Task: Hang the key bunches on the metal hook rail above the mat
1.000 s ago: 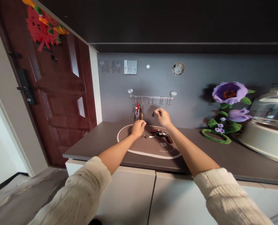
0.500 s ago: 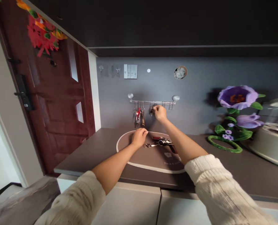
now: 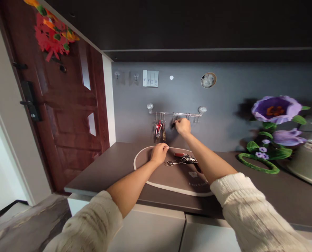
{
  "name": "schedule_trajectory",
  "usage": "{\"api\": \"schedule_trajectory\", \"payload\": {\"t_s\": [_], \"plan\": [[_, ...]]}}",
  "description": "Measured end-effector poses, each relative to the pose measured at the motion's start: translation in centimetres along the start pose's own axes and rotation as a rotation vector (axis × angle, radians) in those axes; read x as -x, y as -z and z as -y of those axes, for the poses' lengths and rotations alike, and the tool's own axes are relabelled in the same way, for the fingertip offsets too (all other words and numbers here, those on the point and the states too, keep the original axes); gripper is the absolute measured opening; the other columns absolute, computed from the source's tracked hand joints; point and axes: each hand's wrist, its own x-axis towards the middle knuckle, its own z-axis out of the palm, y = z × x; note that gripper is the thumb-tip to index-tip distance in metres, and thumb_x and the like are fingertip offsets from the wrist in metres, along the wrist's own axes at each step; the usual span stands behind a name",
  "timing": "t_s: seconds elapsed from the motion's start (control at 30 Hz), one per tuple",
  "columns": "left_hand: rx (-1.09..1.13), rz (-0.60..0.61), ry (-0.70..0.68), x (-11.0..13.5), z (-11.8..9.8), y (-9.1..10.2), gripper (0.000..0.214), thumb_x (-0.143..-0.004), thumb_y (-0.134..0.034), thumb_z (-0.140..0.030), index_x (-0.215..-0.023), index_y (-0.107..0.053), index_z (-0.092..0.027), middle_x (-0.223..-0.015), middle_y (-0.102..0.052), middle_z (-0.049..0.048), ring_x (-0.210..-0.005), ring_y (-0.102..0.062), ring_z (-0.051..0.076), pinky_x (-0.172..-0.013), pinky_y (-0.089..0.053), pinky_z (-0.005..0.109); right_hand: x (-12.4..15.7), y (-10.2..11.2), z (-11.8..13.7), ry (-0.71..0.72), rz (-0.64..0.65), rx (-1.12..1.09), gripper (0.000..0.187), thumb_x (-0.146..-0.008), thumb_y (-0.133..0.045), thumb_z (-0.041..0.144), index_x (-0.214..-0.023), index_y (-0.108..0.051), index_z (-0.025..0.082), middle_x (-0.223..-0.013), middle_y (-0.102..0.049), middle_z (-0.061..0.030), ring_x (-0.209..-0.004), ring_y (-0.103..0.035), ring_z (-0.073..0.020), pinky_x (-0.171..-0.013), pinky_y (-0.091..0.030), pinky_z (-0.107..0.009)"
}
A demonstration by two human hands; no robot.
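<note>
My right hand [image 3: 183, 126] is raised to the metal hook rail [image 3: 175, 113] on the grey wall, its fingers pinched on a small dark key [image 3: 173, 125] that hangs at a hook. A bunch of keys with a red tag [image 3: 160, 128] hangs further left on the same rail. My left hand [image 3: 159, 153] rests curled on the oval brown mat [image 3: 147, 172] on the counter, right beside another key bunch [image 3: 182, 160] that lies on the mat. What the left fingers hold, if anything, is hidden.
A dark red door [image 3: 66, 101] stands at the left with a red paper ornament [image 3: 52, 33]. Purple fabric flowers [image 3: 275, 115] and a domed container [image 3: 309, 154] occupy the counter's right side. Dark cabinets hang overhead; white cabinet fronts [image 3: 156, 229] are below.
My right hand rose from above the mat to the hook rail, carrying the small dark key with it. My left hand stayed curled on the mat.
</note>
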Motion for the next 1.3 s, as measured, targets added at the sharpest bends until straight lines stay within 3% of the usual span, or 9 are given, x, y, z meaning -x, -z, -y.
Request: {"api": "schedule_trajectory", "payload": {"t_s": [0.33,0.77,1.17,1.3], "plan": [[0.049,0.038,-0.01,-0.1,0.3,-0.2,0.018,-0.081,-0.047,-0.024,-0.076,-0.062,-0.016,-0.079,-0.064,0.0042,-0.074,-0.056,0.014,-0.071,-0.043,0.026,0.0,-0.6,-1.3,0.036,0.015,-0.068,0.02,-0.075,-0.052,0.023,-0.078,-0.069,0.015,-0.08,-0.069,-0.0123,-0.076,-0.063,-0.0191,-0.071,-0.046,-0.027],[0.11,0.112,-0.02,0.1,0.6,0.0,0.016,-0.079,-0.049,-0.024,-0.076,-0.062,-0.015,-0.077,-0.064,0.0035,-0.072,-0.056,0.013,-0.069,-0.043,0.024,0.9,0.1,-2.2,0.054,0.071,-0.114,0.022,-0.074,-0.049,0.017,-0.08,-0.069,0.013,-0.083,-0.069,-0.0112,-0.081,-0.063,-0.018,-0.075,-0.044,-0.026],[0.147,0.214,0.007,1.0,0.4,1.6,0.016,-0.077,-0.051,-0.024,-0.078,-0.063,-0.013,-0.075,-0.065,0.0029,-0.068,-0.055,0.011,-0.068,-0.043,0.023,7.1,2.2,-3.4,0.156,0.173,-0.233,0.017,-0.075,-0.052,0.021,-0.077,-0.066,0.013,-0.077,-0.068,-0.006,-0.07,-0.06,-0.0133,-0.071,-0.044,-0.025],[0.119,0.332,-0.034,1.2,0.5,2.7,0.016,-0.075,-0.052,-0.022,-0.079,-0.064,-0.012,-0.076,-0.065,0.0029,-0.068,-0.054,0.011,-0.07,-0.043,0.024,10.1,2.4,-4.2,0.199,0.218,-0.199,0.018,-0.076,-0.052,0.022,-0.08,-0.067,0.013,-0.077,-0.068,-0.0057,-0.07,-0.06,-0.0137,-0.071,-0.043,-0.025]]}}
